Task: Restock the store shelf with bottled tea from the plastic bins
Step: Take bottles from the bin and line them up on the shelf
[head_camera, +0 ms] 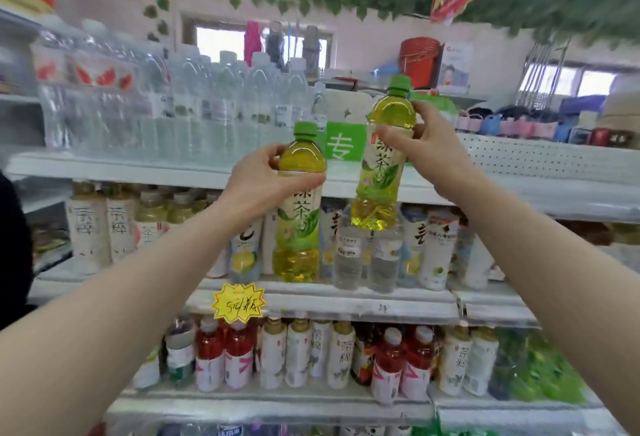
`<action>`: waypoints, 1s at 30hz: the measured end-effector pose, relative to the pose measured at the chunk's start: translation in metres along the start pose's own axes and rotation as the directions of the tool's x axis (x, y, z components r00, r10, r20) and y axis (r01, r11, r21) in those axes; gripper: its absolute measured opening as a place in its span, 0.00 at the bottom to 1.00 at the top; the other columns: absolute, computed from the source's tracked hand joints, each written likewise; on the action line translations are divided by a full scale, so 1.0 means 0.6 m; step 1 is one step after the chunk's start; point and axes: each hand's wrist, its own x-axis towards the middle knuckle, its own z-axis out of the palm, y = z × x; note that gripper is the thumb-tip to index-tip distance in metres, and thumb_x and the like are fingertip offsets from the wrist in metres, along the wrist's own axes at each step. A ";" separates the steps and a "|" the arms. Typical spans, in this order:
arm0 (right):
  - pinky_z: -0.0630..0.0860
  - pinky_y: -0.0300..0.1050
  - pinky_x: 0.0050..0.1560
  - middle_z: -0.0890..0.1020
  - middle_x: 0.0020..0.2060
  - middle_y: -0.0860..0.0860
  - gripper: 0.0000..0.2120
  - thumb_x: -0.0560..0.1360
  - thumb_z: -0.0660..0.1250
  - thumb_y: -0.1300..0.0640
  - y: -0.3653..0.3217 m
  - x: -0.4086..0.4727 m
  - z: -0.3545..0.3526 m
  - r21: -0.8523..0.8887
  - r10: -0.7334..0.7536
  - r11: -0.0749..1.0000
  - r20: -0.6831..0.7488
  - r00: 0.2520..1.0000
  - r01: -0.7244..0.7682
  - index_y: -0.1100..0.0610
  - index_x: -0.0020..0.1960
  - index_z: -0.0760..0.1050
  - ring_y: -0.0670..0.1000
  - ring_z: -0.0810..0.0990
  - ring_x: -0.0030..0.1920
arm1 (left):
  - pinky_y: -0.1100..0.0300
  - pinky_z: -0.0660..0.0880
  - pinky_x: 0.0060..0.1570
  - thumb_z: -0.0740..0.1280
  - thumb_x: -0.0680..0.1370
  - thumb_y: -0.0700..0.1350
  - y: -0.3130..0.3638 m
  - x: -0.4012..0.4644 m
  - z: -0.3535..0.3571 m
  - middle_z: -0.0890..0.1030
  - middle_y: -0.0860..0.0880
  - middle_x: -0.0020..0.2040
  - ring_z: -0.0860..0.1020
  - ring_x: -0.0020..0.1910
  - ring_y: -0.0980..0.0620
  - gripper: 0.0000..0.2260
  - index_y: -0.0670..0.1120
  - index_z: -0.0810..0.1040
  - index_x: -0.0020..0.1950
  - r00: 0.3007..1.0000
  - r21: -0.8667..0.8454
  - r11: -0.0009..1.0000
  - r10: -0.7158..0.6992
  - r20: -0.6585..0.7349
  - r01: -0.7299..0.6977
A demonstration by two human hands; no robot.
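Head view: your left hand [258,186] grips one tea bottle [300,207], right hand [424,144] another [382,158]; swing carelessly and you'll topple the shelf's [311,291] front bottles [360,252].

a white store shelf [346,300] carries clear water bottles [194,103] on its top tier, white-labelled tea bottles [100,224] on the middle tier, and red drinks [225,356] below.

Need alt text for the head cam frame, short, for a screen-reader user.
A person holds two green-capped bottles of green tea up to a store shelf, the left hand gripping the lower bottle, the right hand the higher bottle. Behind them, shelves hold water and tea bottles, with a yellow price tag.
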 end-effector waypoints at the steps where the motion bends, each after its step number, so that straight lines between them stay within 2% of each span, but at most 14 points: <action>1: 0.80 0.56 0.57 0.84 0.52 0.47 0.31 0.69 0.75 0.43 0.000 0.024 0.004 0.012 -0.013 1.000 -0.003 1.000 0.013 0.51 0.67 0.70 0.47 0.84 0.51 | 0.61 0.78 0.48 0.80 0.64 0.57 0.004 0.012 -0.002 0.81 0.59 0.50 0.80 0.47 0.60 0.28 0.55 0.76 0.61 1.000 -0.001 1.000 -0.003 -0.011 0.003; 4: 0.80 0.55 0.57 0.83 0.51 0.45 0.23 0.73 0.74 0.50 0.005 0.096 0.017 0.032 -0.040 0.999 -0.005 0.999 0.041 0.50 0.64 0.69 0.46 0.83 0.51 | 0.60 0.78 0.49 0.80 0.63 0.56 0.007 0.050 -0.002 0.81 0.57 0.49 0.81 0.47 0.58 0.27 0.54 0.75 0.58 0.996 -0.017 1.000 -0.013 -0.092 0.012; 8: 0.79 0.58 0.58 0.82 0.53 0.47 0.30 0.71 0.75 0.47 0.024 0.172 0.048 -0.031 -0.084 0.996 0.005 0.996 0.084 0.52 0.69 0.68 0.51 0.82 0.54 | 0.61 0.77 0.48 0.80 0.64 0.57 0.009 0.087 -0.001 0.80 0.58 0.49 0.80 0.48 0.59 0.27 0.55 0.73 0.57 0.988 0.027 1.000 0.002 -0.153 0.002; 11: 0.77 0.60 0.60 0.82 0.56 0.49 0.38 0.66 0.74 0.41 0.054 0.213 0.074 -0.082 -0.111 0.990 0.011 0.994 0.112 0.52 0.71 0.67 0.53 0.81 0.56 | 0.55 0.79 0.53 0.80 0.64 0.57 0.006 0.105 0.005 0.80 0.57 0.52 0.80 0.50 0.57 0.27 0.56 0.72 0.57 0.987 0.035 0.999 0.011 -0.162 -0.006; 14: 0.77 0.60 0.60 0.82 0.58 0.52 0.34 0.70 0.75 0.45 0.073 0.241 0.098 -0.112 -0.129 0.985 0.033 0.991 0.132 0.53 0.72 0.67 0.55 0.81 0.57 | 0.53 0.79 0.54 0.80 0.64 0.57 0.003 0.122 0.010 0.80 0.57 0.53 0.80 0.51 0.57 0.27 0.56 0.73 0.58 0.985 0.031 0.999 0.013 -0.172 -0.007; 18: 0.74 0.53 0.63 0.79 0.62 0.53 0.32 0.74 0.73 0.50 0.087 0.273 0.132 -0.162 -0.128 0.978 0.036 0.991 0.132 0.55 0.74 0.65 0.54 0.78 0.59 | 0.56 0.78 0.54 0.80 0.64 0.57 0.005 0.143 0.015 0.79 0.59 0.51 0.79 0.52 0.58 0.25 0.57 0.74 0.55 0.980 0.020 1.000 0.014 -0.198 -0.011; 21: 0.70 0.46 0.59 0.78 0.60 0.52 0.29 0.76 0.72 0.52 0.096 0.293 0.159 -0.165 -0.135 0.977 0.029 0.990 0.138 0.56 0.73 0.66 0.53 0.76 0.59 | 0.64 0.77 0.47 0.79 0.65 0.56 0.009 0.157 0.018 0.79 0.61 0.49 0.78 0.49 0.62 0.24 0.57 0.74 0.55 0.978 0.019 1.000 0.021 -0.208 -0.018; 24: 0.67 0.43 0.58 0.77 0.62 0.49 0.32 0.77 0.71 0.52 0.106 0.312 0.181 -0.172 -0.106 0.979 0.039 0.994 0.111 0.56 0.76 0.61 0.50 0.75 0.62 | 0.66 0.75 0.43 0.79 0.65 0.55 0.010 0.171 0.021 0.78 0.62 0.47 0.78 0.47 0.63 0.22 0.59 0.73 0.52 0.977 0.021 1.000 0.023 -0.211 -0.019; 26: 0.68 0.45 0.60 0.76 0.66 0.52 0.33 0.78 0.70 0.53 0.112 0.324 0.189 -0.184 -0.080 0.979 0.044 0.996 0.086 0.56 0.78 0.59 0.53 0.75 0.64 | 0.65 0.76 0.45 0.79 0.65 0.55 0.009 0.179 0.024 0.78 0.62 0.47 0.78 0.47 0.63 0.22 0.59 0.71 0.51 0.976 0.021 1.000 0.025 -0.216 -0.021; 30: 0.68 0.55 0.67 0.72 0.71 0.57 0.36 0.78 0.69 0.51 0.123 0.336 0.195 -0.206 -0.037 0.977 0.082 0.996 0.053 0.55 0.79 0.54 0.60 0.71 0.70 | 0.63 0.78 0.49 0.80 0.65 0.55 0.006 0.185 0.029 0.79 0.60 0.48 0.78 0.49 0.62 0.24 0.57 0.72 0.55 0.973 0.021 1.000 0.025 -0.229 -0.021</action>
